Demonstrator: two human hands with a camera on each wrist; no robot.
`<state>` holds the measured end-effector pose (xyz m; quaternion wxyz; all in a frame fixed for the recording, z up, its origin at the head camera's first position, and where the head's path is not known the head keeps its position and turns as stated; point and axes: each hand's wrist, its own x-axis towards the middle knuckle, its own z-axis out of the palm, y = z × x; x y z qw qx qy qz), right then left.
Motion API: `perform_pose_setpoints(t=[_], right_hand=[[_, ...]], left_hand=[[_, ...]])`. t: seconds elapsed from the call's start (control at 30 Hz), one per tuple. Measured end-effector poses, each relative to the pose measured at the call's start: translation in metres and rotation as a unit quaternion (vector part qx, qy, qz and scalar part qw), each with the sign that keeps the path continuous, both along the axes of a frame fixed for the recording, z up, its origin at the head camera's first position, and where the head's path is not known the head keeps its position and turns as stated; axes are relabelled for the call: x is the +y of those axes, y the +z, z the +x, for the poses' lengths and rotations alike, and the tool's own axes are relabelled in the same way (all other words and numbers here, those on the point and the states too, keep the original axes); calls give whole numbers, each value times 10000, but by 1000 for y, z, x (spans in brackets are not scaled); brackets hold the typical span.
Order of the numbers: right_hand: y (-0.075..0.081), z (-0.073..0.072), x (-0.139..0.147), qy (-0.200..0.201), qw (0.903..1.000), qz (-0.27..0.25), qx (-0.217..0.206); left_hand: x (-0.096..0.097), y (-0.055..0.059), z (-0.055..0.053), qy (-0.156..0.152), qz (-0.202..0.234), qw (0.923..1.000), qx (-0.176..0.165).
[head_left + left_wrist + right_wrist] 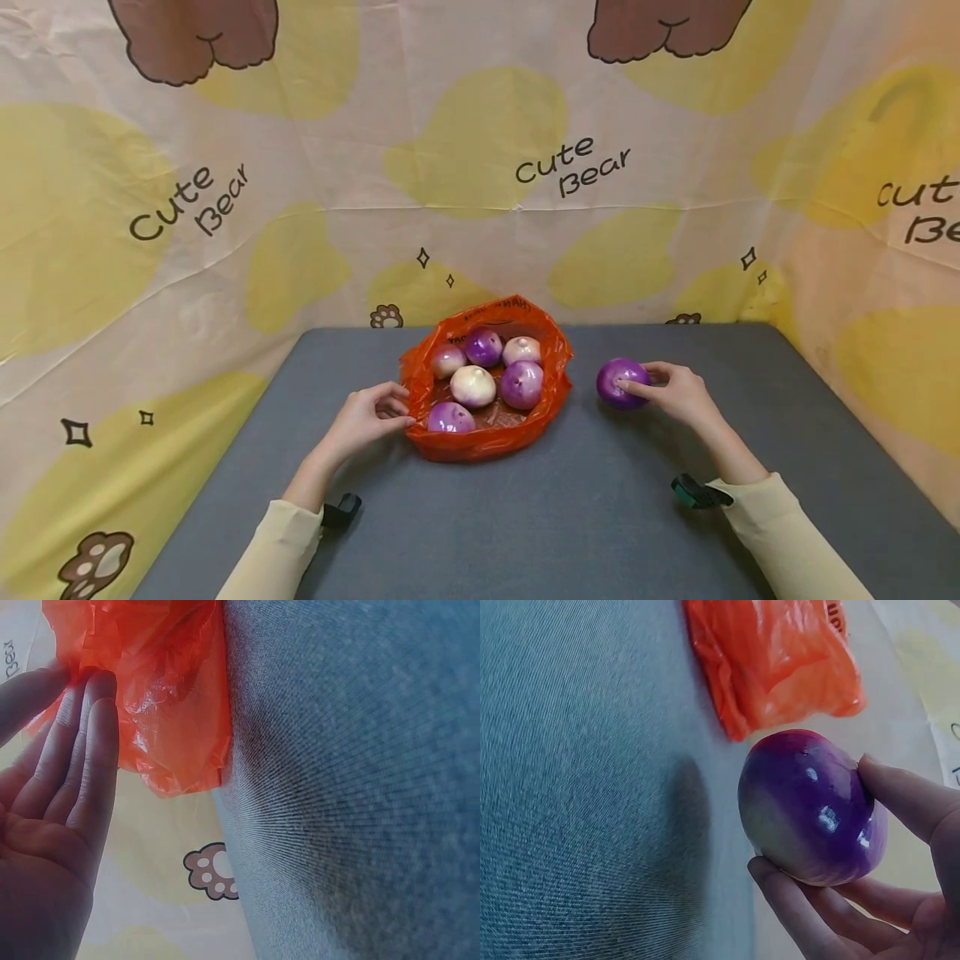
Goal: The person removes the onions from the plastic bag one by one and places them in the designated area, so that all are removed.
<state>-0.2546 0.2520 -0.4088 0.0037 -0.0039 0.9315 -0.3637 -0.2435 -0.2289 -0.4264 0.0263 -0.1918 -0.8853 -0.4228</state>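
An orange-red plastic bag (480, 450) stands with its mouth wide on the table, its rim rolled outward. Inside lie several glossy purple-and-white onions, one of them a pale onion (473, 387) near the middle. My left hand (375, 414) is at the bag's left side, thumb and fingertips pinching its rim; in the left wrist view the fingers (94, 757) overlap the bag film (176, 720). To the right of the bag, my right hand (681, 395) grips a purple onion (817, 810) between thumb and fingers, held above the table with its shadow beside it.
The grey cloth-covered table (510, 525) reaches back to a printed fabric backdrop (480, 150) with bear patterns, which also rises along both sides. A dark wrist strap (699, 492) sits at the right sleeve, and another strap (342, 510) at the left.
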Motion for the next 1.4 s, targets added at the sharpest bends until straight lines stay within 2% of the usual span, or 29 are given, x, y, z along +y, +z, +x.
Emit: perform_pose_setpoints(t=[0.47, 0.8, 1.03, 1.4], right_hand=[[-19, -15, 7, -48, 9981, -507, -356], [-24, -20, 3, -47, 9973, -693, -228], [-25, -21, 3, -54, 9974, -695, -166], [-28, -21, 7, -84, 9987, -498, -107]], left_hand=[[1, 3, 1, -8, -152, 9999, 78], [2, 3, 0, -11, -123, 9999, 67], [2, 4, 1, 13, -146, 9999, 64], [0, 0, 0, 36, -143, 9999, 15]])
